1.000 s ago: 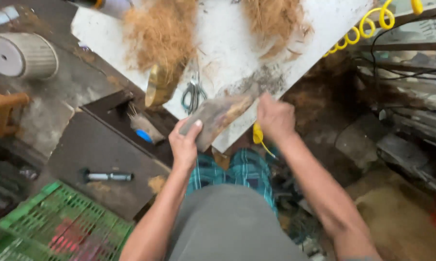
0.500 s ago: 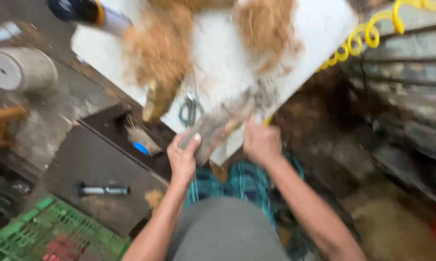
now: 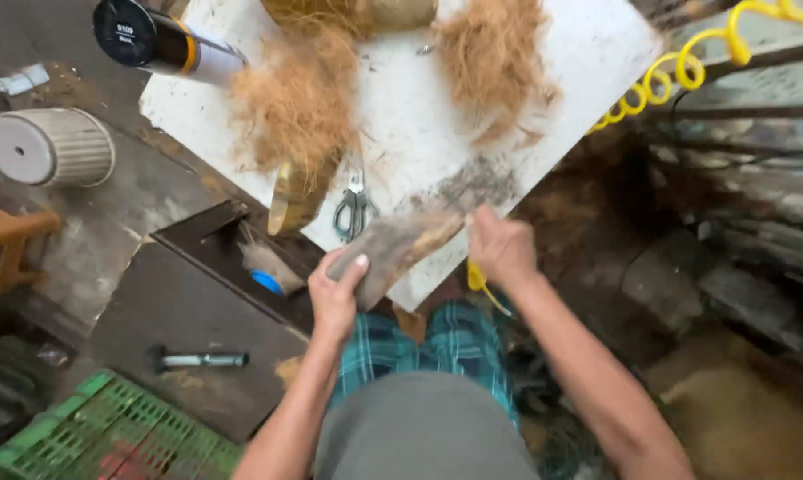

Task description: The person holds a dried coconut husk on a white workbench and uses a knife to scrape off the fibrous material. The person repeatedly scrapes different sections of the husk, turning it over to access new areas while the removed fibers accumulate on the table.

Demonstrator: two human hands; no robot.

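One view only, so no overlap to report. I see from the head cam, looking steeply down at the white board (image 3: pixel 544 116), close range. Board fills top centre; my own lap sits just below it, floor on both sides of it.

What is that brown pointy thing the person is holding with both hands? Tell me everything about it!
The brown husk piece is a long, curved shell that looks dry, rough and fibrous, grey-brown with a paler orange streak along one edge. It lies slanted across the near edge of the white board. The left hand grips its lower, wider end; the right hand is at its narrower upper end. Scissors lie just beside it.
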